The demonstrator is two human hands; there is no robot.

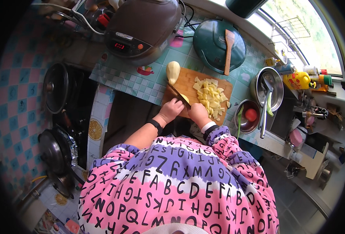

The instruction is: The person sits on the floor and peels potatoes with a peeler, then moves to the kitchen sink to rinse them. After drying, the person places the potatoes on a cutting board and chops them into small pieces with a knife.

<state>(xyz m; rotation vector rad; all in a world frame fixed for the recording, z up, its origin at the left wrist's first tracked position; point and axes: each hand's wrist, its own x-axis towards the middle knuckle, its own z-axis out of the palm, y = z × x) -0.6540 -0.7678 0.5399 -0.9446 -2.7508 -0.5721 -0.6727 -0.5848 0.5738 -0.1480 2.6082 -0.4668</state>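
Observation:
A wooden cutting board [188,76] lies at the counter's near edge. My right hand [198,113] grips a kitchen knife [177,94], its dark blade slanting away to the upper left. Curled fingers of my left hand [171,110] rest close against the blade's near side; whether they pinch anything is hidden. Just past the blade shows a pale vegetable piece [185,98]. A whole peeled vegetable, perhaps a potato [173,71], sits at the board's far left corner. Diced pale yellow chunks [211,95] are heaped on the board's right side.
Behind the board stand a brown multicooker [144,26] and a green lidded electric pan [210,44] with a wooden spatula [228,52] on top. To the right are a bowl holding a tomato [251,115] and a steel basin [256,84] with utensils. Lidded pans [55,87] sit left.

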